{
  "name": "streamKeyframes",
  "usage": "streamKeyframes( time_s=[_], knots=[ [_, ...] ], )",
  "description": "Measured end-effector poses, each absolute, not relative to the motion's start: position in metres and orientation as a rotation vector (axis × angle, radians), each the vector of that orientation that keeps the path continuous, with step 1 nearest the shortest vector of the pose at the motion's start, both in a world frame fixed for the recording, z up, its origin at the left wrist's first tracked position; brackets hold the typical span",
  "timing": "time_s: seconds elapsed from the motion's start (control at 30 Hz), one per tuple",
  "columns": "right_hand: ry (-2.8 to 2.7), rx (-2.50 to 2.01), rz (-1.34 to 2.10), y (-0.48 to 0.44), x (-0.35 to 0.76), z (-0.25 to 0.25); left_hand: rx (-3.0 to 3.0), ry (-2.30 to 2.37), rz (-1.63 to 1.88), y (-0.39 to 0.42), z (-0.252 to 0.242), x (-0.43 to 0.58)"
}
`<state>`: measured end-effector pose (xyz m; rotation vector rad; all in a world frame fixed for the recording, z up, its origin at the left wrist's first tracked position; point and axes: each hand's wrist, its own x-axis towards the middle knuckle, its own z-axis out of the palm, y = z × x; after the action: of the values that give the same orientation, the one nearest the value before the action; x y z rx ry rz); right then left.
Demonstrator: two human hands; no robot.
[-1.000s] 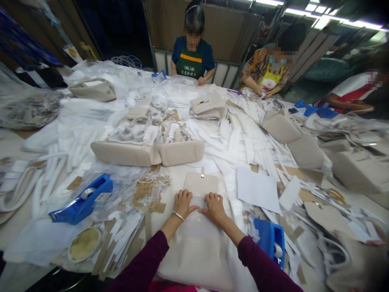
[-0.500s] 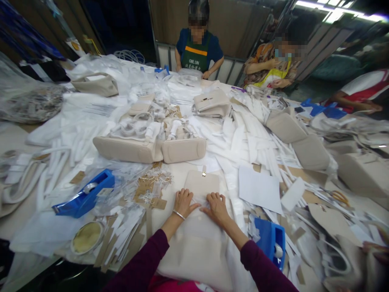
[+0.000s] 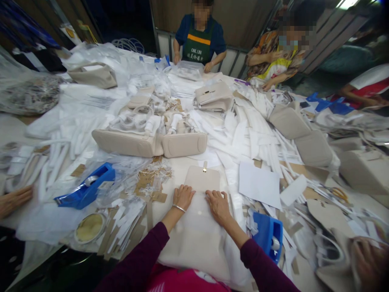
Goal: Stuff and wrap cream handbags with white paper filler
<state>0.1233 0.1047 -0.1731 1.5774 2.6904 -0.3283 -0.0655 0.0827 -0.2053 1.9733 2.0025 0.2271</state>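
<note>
A cream handbag (image 3: 197,243) lies flat at the front edge of the table. Its flap (image 3: 202,179) is turned away from me, with a small gold clasp (image 3: 204,169) at the far end. My left hand (image 3: 183,198), a bangle at its wrist, lies on the left side near the flap's base, fingers out and holding nothing. On the right side rests my right hand (image 3: 218,206), its fingers apart and slightly bent. Both hands press on a thin whitish sheet or wrap over the bag; I cannot tell which.
Blue tape dispensers stand to the left (image 3: 88,186) and right (image 3: 268,237). A round tape roll (image 3: 90,228) lies front left, scissors (image 3: 337,194) to the right. Two wrapped bags (image 3: 124,142) sit ahead. Other people work around the table; a co-worker's hand (image 3: 15,201) reaches in at left.
My thumbs, stretched toward each other before, are now drawn back, while both hands stay on the bag. A co-worker's hand has appeared at the left edge. The view has shifted slightly.
</note>
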Motion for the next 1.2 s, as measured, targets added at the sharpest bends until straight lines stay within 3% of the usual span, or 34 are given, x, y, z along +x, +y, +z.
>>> streamKeyframes(
  time_s=[0.4, 0.53, 0.67, 0.87, 1.1, 1.2],
  knots=[
    [2.698, 1.607, -0.435, 0.090, 0.135, -0.181, 1.853, 2.162, 0.230, 0.088, -0.213, -0.067],
    [2.715, 1.647, -0.467, 0.091, 0.134, -0.178, 2.181, 1.779, 0.469, 0.080, -0.199, -0.068],
    [2.723, 1.671, -0.536, 0.093, 0.134, -0.175, 2.380, 1.246, 0.432, 0.066, -0.200, -0.070],
    [2.698, 1.759, -0.724, 0.091, 0.146, -0.177, 2.640, 1.238, 0.358, 0.067, -0.222, -0.070],
    [2.740, 1.653, -0.980, 0.091, 0.211, -0.175, 2.724, 1.287, 0.300, 0.067, -0.215, -0.061],
    [2.708, 2.018, -0.826, 0.126, 0.279, -0.170, 2.737, 1.273, 0.278, 0.070, -0.211, -0.061]
  ],
)
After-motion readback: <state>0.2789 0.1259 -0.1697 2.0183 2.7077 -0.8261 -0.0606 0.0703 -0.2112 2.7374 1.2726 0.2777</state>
